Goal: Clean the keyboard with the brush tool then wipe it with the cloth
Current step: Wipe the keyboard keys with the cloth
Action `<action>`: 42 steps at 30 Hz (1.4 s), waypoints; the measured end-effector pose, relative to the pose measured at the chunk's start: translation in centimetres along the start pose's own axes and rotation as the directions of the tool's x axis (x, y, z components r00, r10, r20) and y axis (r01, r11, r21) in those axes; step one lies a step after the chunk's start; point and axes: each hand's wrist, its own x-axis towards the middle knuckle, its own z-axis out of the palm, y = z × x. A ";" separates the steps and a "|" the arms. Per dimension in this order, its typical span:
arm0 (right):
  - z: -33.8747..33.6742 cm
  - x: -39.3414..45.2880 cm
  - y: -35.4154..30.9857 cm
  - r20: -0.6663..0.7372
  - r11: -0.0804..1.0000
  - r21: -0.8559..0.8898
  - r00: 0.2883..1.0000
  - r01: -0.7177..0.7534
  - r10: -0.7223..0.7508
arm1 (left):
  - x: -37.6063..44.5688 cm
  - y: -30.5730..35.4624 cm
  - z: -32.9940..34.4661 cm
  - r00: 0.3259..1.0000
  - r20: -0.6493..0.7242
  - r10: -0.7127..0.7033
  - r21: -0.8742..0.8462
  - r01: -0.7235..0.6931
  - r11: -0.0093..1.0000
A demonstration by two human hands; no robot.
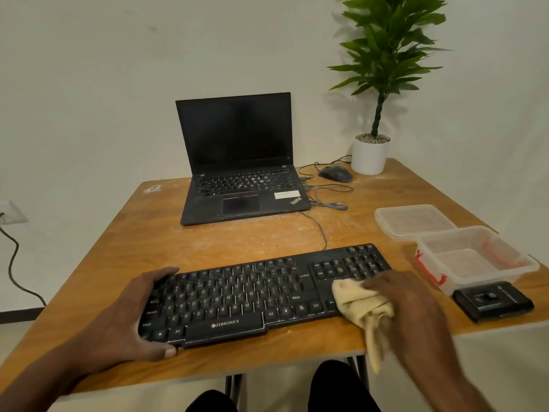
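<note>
While the keyboard (261,295) lies along the near edge of the wooden table (237,242), it is taken as the reference for every item listed. Its left end is gripped by the left hand (139,316): the fingers are curled over the far corner and the thumb is pressed against the near edge. A crumpled beige cloth (361,307) is held in the right hand (413,307), bunched under curled fingers and pressed onto the right part of the keyboard, beside the number pad; a loose tail of cloth is seen hanging past the table's near edge. The brand name ZEBRONICS is printed below the space bar.

Beyond the keyboard, toward the wall, an open laptop (240,162) with a dark screen is placed. A cable (319,230) is run from the keyboard's far edge to the laptop's right side. Beyond and to the right of the keyboard, a dark mouse (335,173) and a potted plant (371,150) in a white pot are set near the table's far corner. Just right of the keyboard, a clear plastic box (475,260) with red clips is found, its lid (413,220) laid behind it. A small black object (493,300) is placed to the right of the keyboard, at the box's near side; what it is cannot be told.
</note>
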 end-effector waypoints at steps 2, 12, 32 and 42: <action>-1.3 1.1 2.3 -0.062 0.994 -0.037 0.993 -0.105 0.102 | -0.1 -0.1 0.0 1.000 0.006 -0.007 -0.001 0.007 1.000; -0.5 5.0 1.9 -0.066 0.990 0.004 0.988 -0.142 0.142 | 0.1 -0.7 -0.2 0.998 0.031 -0.046 0.008 0.046 0.999; 1.1 10.9 1.3 0.018 0.992 -0.094 0.996 -0.082 0.084 | 0.1 -0.6 0.1 1.000 0.016 0.007 -0.006 -0.007 1.000; 5.1 10.1 -4.8 0.224 0.977 0.071 0.952 0.199 -0.210 | 0.3 -1.0 0.0 1.000 0.001 0.020 0.005 -0.020 1.000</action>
